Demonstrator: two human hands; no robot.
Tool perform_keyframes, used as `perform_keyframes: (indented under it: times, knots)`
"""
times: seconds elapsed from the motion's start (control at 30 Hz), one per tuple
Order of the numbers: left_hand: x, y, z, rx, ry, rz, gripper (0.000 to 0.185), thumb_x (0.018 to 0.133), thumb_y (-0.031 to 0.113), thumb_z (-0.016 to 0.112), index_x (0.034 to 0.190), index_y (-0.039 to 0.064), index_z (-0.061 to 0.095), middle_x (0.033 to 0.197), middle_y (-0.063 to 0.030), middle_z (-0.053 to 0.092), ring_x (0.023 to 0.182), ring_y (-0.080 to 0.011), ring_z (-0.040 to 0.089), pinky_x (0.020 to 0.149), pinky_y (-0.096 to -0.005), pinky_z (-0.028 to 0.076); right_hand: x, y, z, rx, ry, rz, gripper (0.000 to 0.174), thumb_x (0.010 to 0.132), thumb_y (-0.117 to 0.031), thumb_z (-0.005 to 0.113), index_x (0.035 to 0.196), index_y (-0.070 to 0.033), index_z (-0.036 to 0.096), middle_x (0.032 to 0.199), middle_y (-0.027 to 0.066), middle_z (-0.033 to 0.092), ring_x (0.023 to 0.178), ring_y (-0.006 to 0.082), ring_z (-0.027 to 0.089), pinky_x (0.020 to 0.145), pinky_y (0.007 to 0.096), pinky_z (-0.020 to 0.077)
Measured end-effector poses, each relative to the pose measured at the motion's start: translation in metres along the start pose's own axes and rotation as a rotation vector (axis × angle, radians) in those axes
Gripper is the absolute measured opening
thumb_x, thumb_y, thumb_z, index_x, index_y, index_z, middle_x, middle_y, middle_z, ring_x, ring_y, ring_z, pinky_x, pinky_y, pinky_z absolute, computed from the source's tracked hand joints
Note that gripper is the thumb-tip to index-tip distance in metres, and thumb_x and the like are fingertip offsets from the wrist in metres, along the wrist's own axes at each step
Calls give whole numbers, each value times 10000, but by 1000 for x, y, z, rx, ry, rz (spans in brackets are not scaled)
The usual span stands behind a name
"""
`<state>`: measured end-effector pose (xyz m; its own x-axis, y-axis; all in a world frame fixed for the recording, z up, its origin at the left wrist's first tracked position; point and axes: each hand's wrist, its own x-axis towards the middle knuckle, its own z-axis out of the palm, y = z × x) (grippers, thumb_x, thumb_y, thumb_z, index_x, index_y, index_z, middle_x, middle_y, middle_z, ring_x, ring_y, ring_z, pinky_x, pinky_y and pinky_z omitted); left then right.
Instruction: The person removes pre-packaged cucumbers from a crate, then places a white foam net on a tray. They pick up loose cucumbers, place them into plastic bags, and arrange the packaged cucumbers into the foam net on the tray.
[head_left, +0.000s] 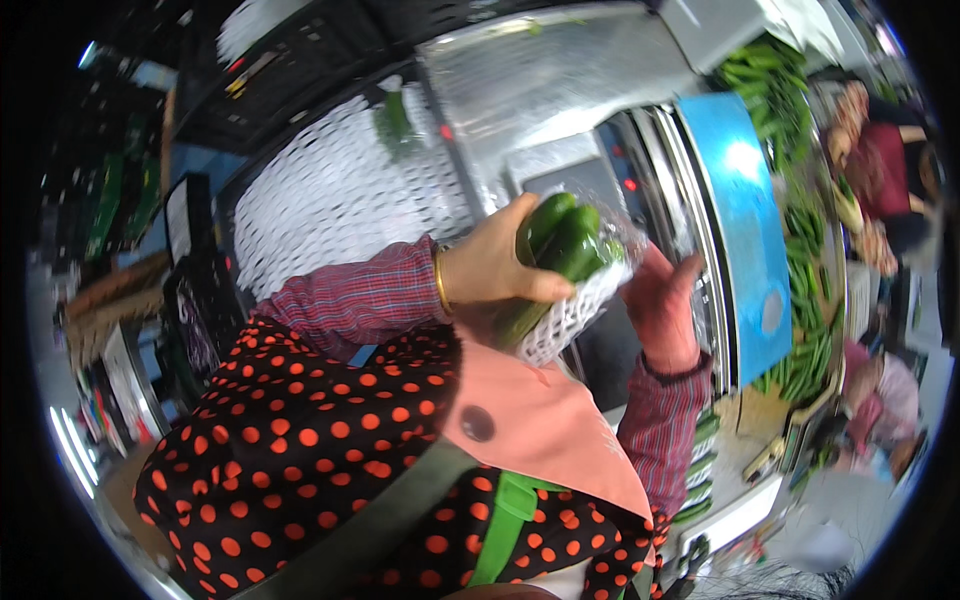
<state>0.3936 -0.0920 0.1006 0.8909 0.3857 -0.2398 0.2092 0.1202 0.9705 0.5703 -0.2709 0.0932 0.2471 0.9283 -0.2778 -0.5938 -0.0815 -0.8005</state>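
Observation:
A bundle of green cucumbers (568, 240) is gripped in my left hand (495, 251), thumb across its front. White foam netting (574, 319) wraps its lower side, and clear plastic film (611, 225) covers its right end. My right hand (664, 300) is at that end, beside the film, with its thumb apart from the other fingers. Motion blur hides whether those fingers pinch the film. Under and behind the bundle is a film-wrapping machine with a dark plate (574, 184), metal rollers (679, 195) and a blue panel (739, 232).
A black crate lined with white foam netting (330, 195) stands at the left, with one wrapped green pack (395, 120) in it. Beyond the machine is a steel surface (555, 67). Loose long green vegetables (806, 352) lie at right, near other people (885, 165). Netted packs (697, 469) sit lower right.

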Motion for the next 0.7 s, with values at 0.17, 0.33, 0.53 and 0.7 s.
perform_keyframes:
  times: [0.17,0.33,0.53,0.7]
  knots:
    - [-24,-51,-83,-653,378,-144,645,842,373,757,1324,3,540,997,-61,638,803,-143,655,689,-321,577,-37,42,-9,82,50,-18,936,944,-756,367,1450,26,454,1427,217,544,1296,347,552,1119,509,403]
    - [-30,-106,-158,-963,446,-319,459,915,377,723,1226,51,636,1092,-105,728,955,-230,724,884,-416,602,-70,79,2,176,268,288,583,1057,-374,489,1408,91,450,1309,207,586,1157,243,598,1024,341,462]
    - [-6,-162,-150,-918,555,-476,344,871,344,785,1094,96,701,980,-43,737,813,-190,711,753,-348,589,-59,75,17,-81,327,268,460,1051,-263,507,1354,83,524,1250,138,626,1098,209,619,990,320,472]
    - [14,-191,-144,-801,663,-501,443,803,397,838,1080,80,698,937,-40,717,789,-184,686,715,-363,556,-59,73,21,-43,413,306,429,1039,-240,530,1341,65,544,1210,119,641,1071,189,619,964,298,474]
